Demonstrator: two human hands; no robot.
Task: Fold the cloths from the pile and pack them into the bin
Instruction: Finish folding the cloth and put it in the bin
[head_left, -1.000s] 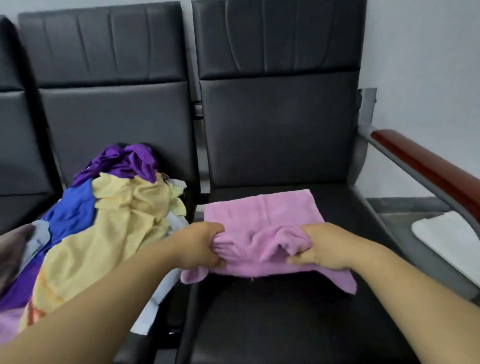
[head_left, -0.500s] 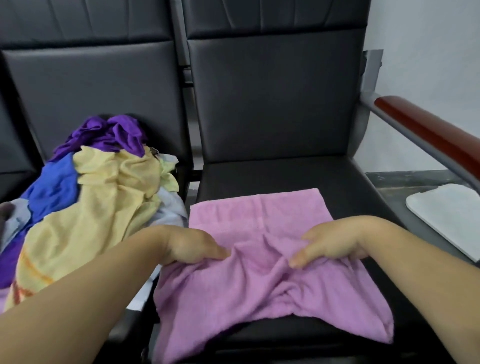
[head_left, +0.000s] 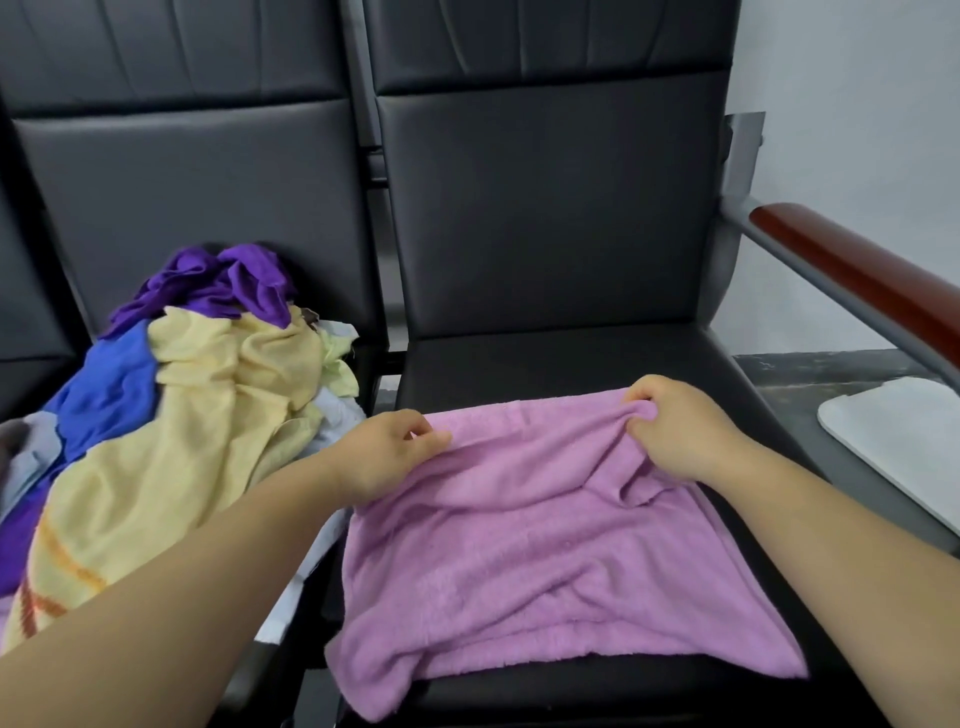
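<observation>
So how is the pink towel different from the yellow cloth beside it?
The pink towel lies spread across the black seat, its far edge pinched by the left hand and right hand; the yellow cloth sits crumpled on the pile, held by neither. The pink towel is plain; the yellow cloth has orange stripes. Both are soft fabric.

Black padded seats (head_left: 545, 218), red-brown armrest (head_left: 852, 275), pale wall (head_left: 852, 93), grey floor (head_left: 795, 384).

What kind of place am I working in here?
Likely a waiting room or office lobby, not a laundry: joined black padded seats, a wood-capped metal armrest and a plain white wall. The cloth pile and pink towel lie on the seats.
</observation>
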